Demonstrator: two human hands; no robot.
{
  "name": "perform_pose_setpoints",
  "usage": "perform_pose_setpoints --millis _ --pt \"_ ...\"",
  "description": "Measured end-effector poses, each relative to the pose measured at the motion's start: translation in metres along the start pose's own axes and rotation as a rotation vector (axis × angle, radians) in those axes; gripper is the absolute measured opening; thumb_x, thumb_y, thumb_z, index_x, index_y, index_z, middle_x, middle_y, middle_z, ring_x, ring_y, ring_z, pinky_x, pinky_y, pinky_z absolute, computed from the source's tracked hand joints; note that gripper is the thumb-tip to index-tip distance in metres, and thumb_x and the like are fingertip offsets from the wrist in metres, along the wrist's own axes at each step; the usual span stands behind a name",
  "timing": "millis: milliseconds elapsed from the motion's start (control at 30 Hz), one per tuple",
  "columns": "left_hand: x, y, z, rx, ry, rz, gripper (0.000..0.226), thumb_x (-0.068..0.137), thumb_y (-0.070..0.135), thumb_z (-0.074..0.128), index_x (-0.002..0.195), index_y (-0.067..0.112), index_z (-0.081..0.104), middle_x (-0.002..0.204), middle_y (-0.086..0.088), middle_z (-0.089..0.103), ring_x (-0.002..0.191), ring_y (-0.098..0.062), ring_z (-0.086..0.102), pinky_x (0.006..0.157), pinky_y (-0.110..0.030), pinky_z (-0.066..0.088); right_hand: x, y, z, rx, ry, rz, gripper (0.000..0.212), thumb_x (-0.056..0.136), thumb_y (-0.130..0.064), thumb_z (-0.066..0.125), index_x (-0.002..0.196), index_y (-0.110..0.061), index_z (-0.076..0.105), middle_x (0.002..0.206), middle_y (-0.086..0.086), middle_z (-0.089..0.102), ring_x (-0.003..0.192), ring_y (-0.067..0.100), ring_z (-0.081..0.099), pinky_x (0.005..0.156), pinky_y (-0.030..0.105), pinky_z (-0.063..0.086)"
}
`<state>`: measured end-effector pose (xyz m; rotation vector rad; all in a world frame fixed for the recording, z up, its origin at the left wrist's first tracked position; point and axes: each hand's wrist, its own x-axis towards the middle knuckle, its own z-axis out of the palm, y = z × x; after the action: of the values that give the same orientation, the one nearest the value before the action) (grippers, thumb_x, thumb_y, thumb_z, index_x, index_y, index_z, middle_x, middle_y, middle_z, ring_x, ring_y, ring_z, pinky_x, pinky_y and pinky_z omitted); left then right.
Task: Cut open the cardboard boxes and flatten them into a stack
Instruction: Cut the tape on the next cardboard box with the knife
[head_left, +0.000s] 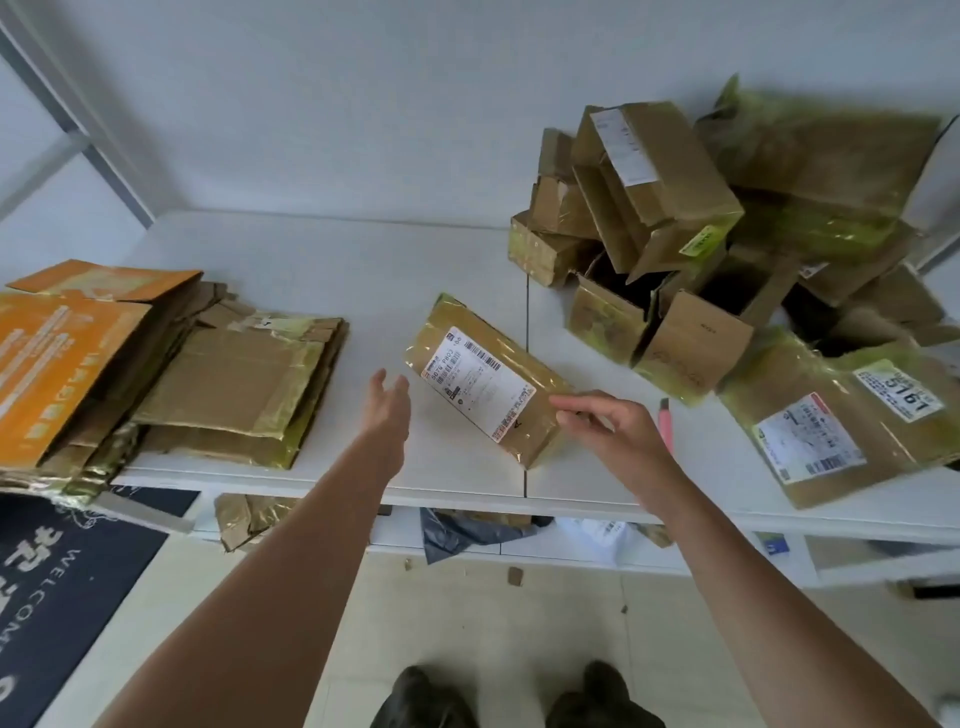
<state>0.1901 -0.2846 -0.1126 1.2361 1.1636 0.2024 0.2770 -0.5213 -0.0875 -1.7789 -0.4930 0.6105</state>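
Observation:
A small taped cardboard box (483, 379) with a white shipping label sits tilted at the middle of the white table (332, 265). My right hand (608, 423) pinches its near right end between thumb and fingers. My left hand (387, 402) is open, fingers apart, just left of the box and not touching it. A pink utility knife (666, 421) lies on the table right behind my right hand. Flattened boxes form a stack (234, 384) at the left, with an orange flattened box (62, 364) beside it.
A heap of unflattened boxes (675, 249) fills the table's back right. A flat labelled parcel (841, 421) lies at the right front edge. Cardboard scraps and bags sit on the shelf below (467, 530). A dark welcome mat (57, 587) covers the floor at the left.

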Motion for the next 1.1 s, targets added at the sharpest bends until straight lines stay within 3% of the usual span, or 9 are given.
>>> perform_pose_setpoints --millis 167,300,433,533,700,900,967,1033,1100 --pt "-0.028 -0.016 0.022 -0.137 0.028 -0.091 0.048 0.105 0.041 0.040 0.149 0.022 0.039 0.138 0.004 0.047 0.129 -0.025 0.042 0.108 -0.042 0.033 -0.011 0.022 -0.052 0.561 -0.050 0.351 0.028 0.086 -0.026 0.066 0.111 -0.013 0.072 0.123 0.007 0.069 0.124 0.021 0.059 0.104 0.053 0.046" --pt "-0.053 -0.030 0.051 -0.152 -0.149 -0.123 0.050 0.103 0.047 0.041 0.144 0.019 0.048 0.154 0.004 0.039 0.139 -0.028 0.038 0.116 -0.048 0.029 -0.017 0.039 -0.072 0.804 -0.095 0.577 0.053 0.081 -0.040 0.064 0.122 -0.006 0.062 0.126 0.017 0.065 0.119 0.032 0.061 0.096 0.055 0.051" --pt "-0.085 -0.037 0.086 -0.171 -0.231 -0.148 0.037 0.101 0.041 0.052 0.130 0.017 0.056 0.120 -0.007 0.063 0.102 -0.028 0.063 0.088 -0.044 0.055 -0.021 0.028 -0.075 0.302 -0.213 0.606 0.060 0.091 -0.062 0.047 0.140 -0.026 0.049 0.150 0.004 0.045 0.138 0.027 0.043 0.114 0.052 0.033" --pt "-0.103 -0.039 0.107 -0.073 -0.233 -0.062 0.039 0.096 0.031 0.063 0.134 0.029 0.054 0.120 -0.003 0.067 0.101 -0.025 0.067 0.078 -0.036 0.058 -0.022 0.013 -0.076 -0.073 -0.252 0.420 0.072 0.097 -0.066 0.026 0.155 -0.025 0.023 0.161 -0.006 0.013 0.148 0.021 0.017 0.119 0.049 0.023" --pt "-0.122 -0.036 0.119 0.094 -0.050 0.046 0.044 0.094 0.025 0.067 0.134 0.015 0.050 0.114 -0.011 0.066 0.097 -0.028 0.070 0.077 -0.034 0.059 -0.016 0.020 -0.075 -0.170 -0.307 0.219 0.046 0.105 -0.039 0.039 0.145 -0.018 0.043 0.134 -0.003 0.056 0.113 0.008 0.049 0.094 0.026 0.038" --pt "-0.125 -0.039 0.107 0.255 -0.026 -0.069 0.051 0.095 0.039 0.063 0.114 -0.008 0.056 0.091 -0.018 0.070 0.070 -0.029 0.073 0.063 -0.035 0.063 -0.008 0.025 -0.087 -0.281 -0.393 0.253 0.032 0.104 -0.028 0.045 0.125 -0.012 0.063 0.103 0.006 0.064 0.111 0.021 0.062 0.104 0.046 0.046" --pt "-0.123 -0.036 0.107 0.254 -0.020 -0.075 0.056 0.094 0.039 0.065 0.128 -0.002 0.047 0.103 -0.016 0.067 0.071 -0.027 0.072 0.060 -0.033 0.062 0.001 0.033 -0.099 -0.425 -0.243 0.194 0.037 0.105 -0.029 0.039 0.127 -0.011 0.062 0.114 0.017 0.063 0.115 0.025 0.059 0.102 0.046 0.047" --pt "-0.121 -0.033 0.107 0.228 -0.019 -0.081 0.068 0.092 0.036 0.069 0.143 0.010 0.033 0.119 -0.013 0.060 0.075 -0.028 0.072 0.057 -0.032 0.061 0.009 0.046 -0.112 -0.685 -0.120 0.096 0.038 0.104 -0.022 0.039 0.139 -0.020 0.053 0.132 0.010 0.060 0.115 0.024 0.059 0.095 0.042 0.051" --pt "-0.118 -0.031 0.106 0.192 -0.037 -0.057 0.084 0.090 0.029 0.071 0.153 0.024 0.015 0.128 -0.011 0.054 0.084 -0.031 0.072 0.053 -0.031 0.060 0.011 0.062 -0.119 -0.941 -0.165 0.086 0.048 0.102 -0.015 0.040 0.146 -0.032 0.042 0.131 0.009 0.055 0.107 0.025 0.060 0.085 0.039 0.053"
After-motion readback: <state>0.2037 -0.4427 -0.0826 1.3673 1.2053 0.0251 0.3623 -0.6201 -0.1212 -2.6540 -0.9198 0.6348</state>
